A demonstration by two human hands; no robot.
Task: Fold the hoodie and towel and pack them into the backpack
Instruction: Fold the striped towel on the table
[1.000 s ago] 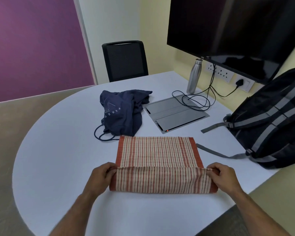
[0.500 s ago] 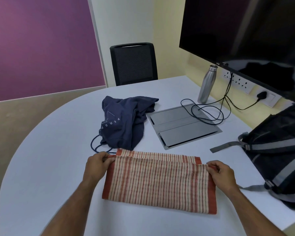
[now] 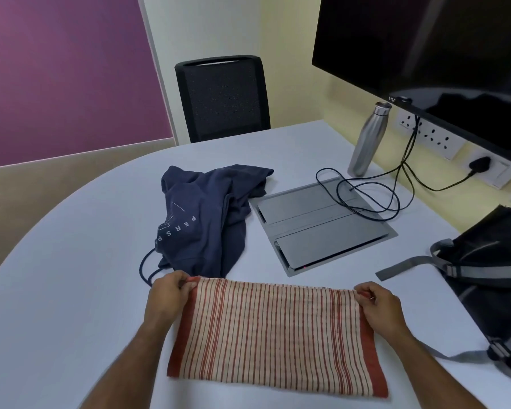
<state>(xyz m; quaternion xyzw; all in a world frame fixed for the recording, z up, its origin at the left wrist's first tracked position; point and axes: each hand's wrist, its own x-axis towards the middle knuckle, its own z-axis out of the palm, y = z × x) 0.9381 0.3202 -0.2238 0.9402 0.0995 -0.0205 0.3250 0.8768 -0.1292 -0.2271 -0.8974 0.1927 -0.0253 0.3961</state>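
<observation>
A cream towel (image 3: 275,335) with red stripes and rust borders lies folded flat on the white table (image 3: 71,261) right in front of me. My left hand (image 3: 167,293) pinches its far left corner. My right hand (image 3: 378,305) pinches its far right corner. Just beyond the towel, a navy hoodie (image 3: 207,216) with white lettering lies crumpled, its drawcord looping out at the left. A black backpack (image 3: 493,276) with grey straps rests at the right edge of the table, partly cut off by the frame.
A grey flush cable panel (image 3: 322,225) sits in the table behind the towel, with a coiled black cable (image 3: 366,193) on it. A steel bottle (image 3: 366,140) stands near the wall under a large dark screen (image 3: 425,45). A black chair (image 3: 222,95) stands at the far side.
Both hands carried the towel's near fold forward over its far part, so the folded layer now covers the towel to its far edge. My view has shifted left and closer.
</observation>
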